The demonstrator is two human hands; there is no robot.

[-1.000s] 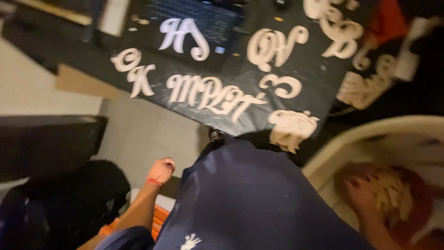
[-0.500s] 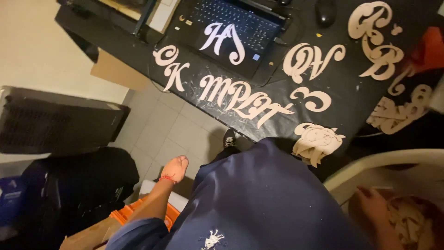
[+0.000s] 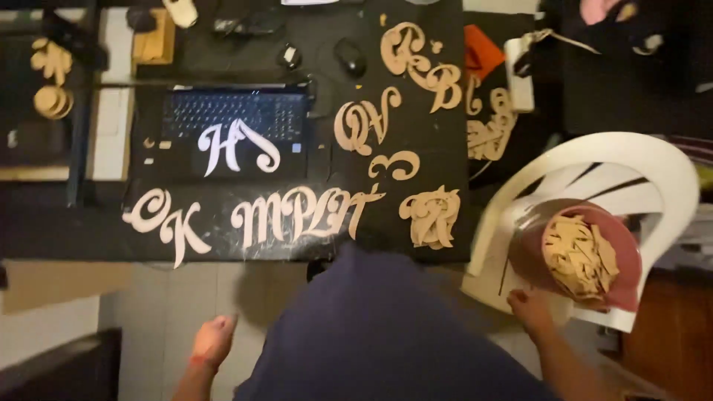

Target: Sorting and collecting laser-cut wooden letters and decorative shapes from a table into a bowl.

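Left hand: left hand (image 3: 213, 340) hangs loosely curled, holding nothing, below the black table (image 3: 89, 223).
Right hand: right hand (image 3: 529, 308) touches the pink bowl (image 3: 627, 256) (fingers' grip unclear), right of the table.
Bowl: heaped with wooden cutouts (image 3: 579, 254).

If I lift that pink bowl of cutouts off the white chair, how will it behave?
The pink bowl is heaped with thin wooden cutouts, so loose pieces may slide off if tilted. It probably feels light. It sits on the white chair, by the right hand.
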